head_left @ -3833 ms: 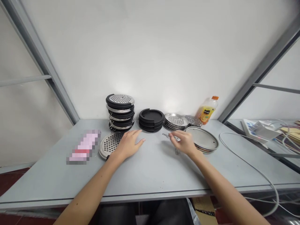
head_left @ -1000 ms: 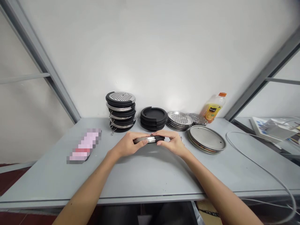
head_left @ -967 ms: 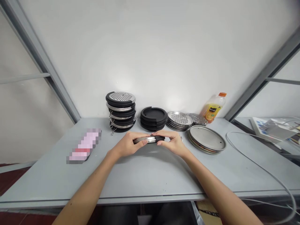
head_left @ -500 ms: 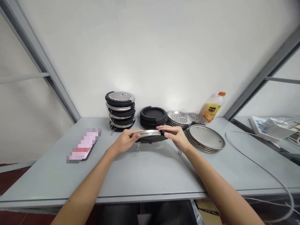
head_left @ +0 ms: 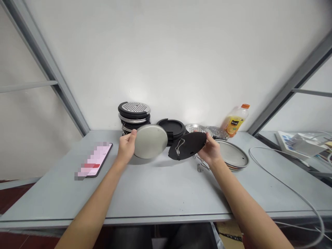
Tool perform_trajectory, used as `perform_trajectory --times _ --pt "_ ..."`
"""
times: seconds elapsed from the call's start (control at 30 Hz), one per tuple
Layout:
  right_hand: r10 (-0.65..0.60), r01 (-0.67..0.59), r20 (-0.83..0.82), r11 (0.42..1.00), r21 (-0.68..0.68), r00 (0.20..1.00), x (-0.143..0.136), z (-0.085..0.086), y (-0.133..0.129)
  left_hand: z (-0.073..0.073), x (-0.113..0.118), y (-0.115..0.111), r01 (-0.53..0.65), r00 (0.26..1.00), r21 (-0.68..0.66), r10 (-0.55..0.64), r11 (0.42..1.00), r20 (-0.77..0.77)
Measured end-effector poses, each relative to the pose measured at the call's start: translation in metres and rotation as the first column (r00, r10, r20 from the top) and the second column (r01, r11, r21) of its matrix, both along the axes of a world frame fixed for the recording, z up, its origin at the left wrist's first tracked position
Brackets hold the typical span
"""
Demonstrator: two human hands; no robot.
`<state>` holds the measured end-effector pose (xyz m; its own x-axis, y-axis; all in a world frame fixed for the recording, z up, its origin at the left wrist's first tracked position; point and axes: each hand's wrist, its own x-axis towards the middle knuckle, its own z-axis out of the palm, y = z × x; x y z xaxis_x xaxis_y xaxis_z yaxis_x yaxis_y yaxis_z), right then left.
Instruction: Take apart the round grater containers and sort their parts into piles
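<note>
My left hand [head_left: 127, 147] grips the left edge of a round silver metal plate [head_left: 150, 141], raised above the table with its flat face toward me. In my right hand [head_left: 210, 149] is a thin black disc [head_left: 190, 147] with a small wire clip [head_left: 179, 146] hanging on its face; the hand pinches its right edge. The plate and the disc are apart, with a narrow gap between them. Behind them sits a stack of black rings [head_left: 172, 127]. Several loose metal clips [head_left: 201, 166] lie under my right hand.
At the back left stands a tall stack of black and silver discs [head_left: 136, 108]. Perforated metal discs [head_left: 198, 129], silver plates [head_left: 233, 154] and a juice bottle [head_left: 236, 121] are to the right. A phone [head_left: 94, 160] lies left; a white cable [head_left: 282, 185] curves across the right.
The silver plate and the black disc were together between both hands; now they are separated, one in each hand. The plate has tilted upright and the disc has moved right.
</note>
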<state>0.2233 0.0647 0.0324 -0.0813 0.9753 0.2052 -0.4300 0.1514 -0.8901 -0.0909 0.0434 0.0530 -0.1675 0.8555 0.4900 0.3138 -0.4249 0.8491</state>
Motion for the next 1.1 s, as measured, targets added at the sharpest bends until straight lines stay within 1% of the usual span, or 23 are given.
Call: perform_trajectory --times 0.03,0.07,0.1,0.17,0.2,0.27,0.37,0.43,0.5,0.57,0.63,0.7,0.77,0.83,0.93,0.97,1.03,1.1 --pt "-0.011 0.011 -0.015 1.000 0.009 1.000 0.001 0.000 0.000 0.000 0.000 -0.003 -0.008 0.988 0.059 0.017 0.998 -0.154" --pt "-0.027 0.028 -0.024 0.999 0.021 0.999 0.003 0.000 0.000 -0.001 0.002 -0.006 0.023 0.951 0.108 0.011 0.994 -0.308" --pt "-0.046 0.047 -0.026 0.998 0.036 0.999 0.004 -0.001 0.000 -0.002 0.003 -0.009 0.086 0.897 0.140 -0.016 0.986 -0.442" --pt "-0.074 0.075 -0.025 0.995 0.073 0.997 0.005 -0.003 0.002 -0.005 0.009 -0.014 0.215 0.794 0.149 -0.084 0.965 -0.602" --pt "-0.078 0.079 -0.023 0.993 0.089 0.997 0.005 -0.004 0.003 -0.006 0.012 -0.015 0.262 0.756 0.144 -0.111 0.954 -0.645" --pt "-0.064 0.065 -0.013 0.993 0.099 0.998 0.005 -0.007 0.005 -0.007 0.017 -0.018 0.332 0.706 0.142 -0.146 0.933 -0.693" --pt "-0.012 0.013 -0.016 0.998 0.056 1.000 0.001 -0.010 0.007 -0.008 0.025 -0.022 0.427 0.618 0.115 -0.196 0.897 -0.761" --pt "0.018 -0.017 -0.034 0.999 0.030 0.999 -0.003 -0.012 0.007 -0.010 0.032 -0.027 0.462 0.543 0.067 -0.222 0.885 -0.810" --pt "0.036 -0.036 -0.011 0.999 0.033 0.999 -0.006 -0.014 0.007 -0.013 0.041 -0.032 0.439 0.510 0.055 -0.198 0.897 -0.837" --pt "0.046 -0.049 0.042 0.997 0.058 0.998 -0.010 -0.016 0.008 -0.017 0.050 -0.036 0.386 0.498 0.057 -0.157 0.921 -0.853" --pt "0.056 -0.062 0.075 0.995 0.078 0.996 -0.013 -0.018 0.008 -0.022 0.057 -0.038 0.346 0.488 0.033 -0.150 0.938 -0.860" --pt "0.070 -0.076 0.075 0.994 0.080 0.995 -0.015 -0.019 0.009 -0.025 0.060 -0.039 0.334 0.480 -0.014 -0.183 0.942 -0.858" --pt "0.085 -0.090 0.064 0.993 0.077 0.994 -0.016 -0.019 0.009 -0.026 0.058 -0.039 0.357 0.491 -0.061 -0.243 0.932 -0.836" --pt "0.087 -0.090 0.040 0.992 0.088 0.995 -0.018 -0.018 0.009 -0.024 0.053 -0.038 0.371 0.545 -0.085 -0.291 0.925 -0.786" --pt "0.092 -0.089 -0.032 0.992 0.090 0.995 -0.020 -0.018 0.009 -0.017 0.048 -0.037 0.350 0.669 -0.086 -0.313 0.933 -0.674" --pt "0.104 -0.098 -0.066 0.992 0.079 0.992 -0.021 -0.017 0.008 -0.015 0.047 -0.037 0.363 0.696 -0.082 -0.329 0.928 -0.638" --pt "0.131 -0.125 -0.119 0.990 0.060 0.984 -0.024 -0.016 0.006 -0.011 0.049 -0.038 0.425 0.718 -0.067 -0.382 0.903 -0.582" --pt "0.141 -0.136 -0.122 0.989 0.054 0.982 -0.027 -0.014 0.003 -0.010 0.051 -0.040 0.487 0.726 -0.041 -0.431 0.872 -0.536"
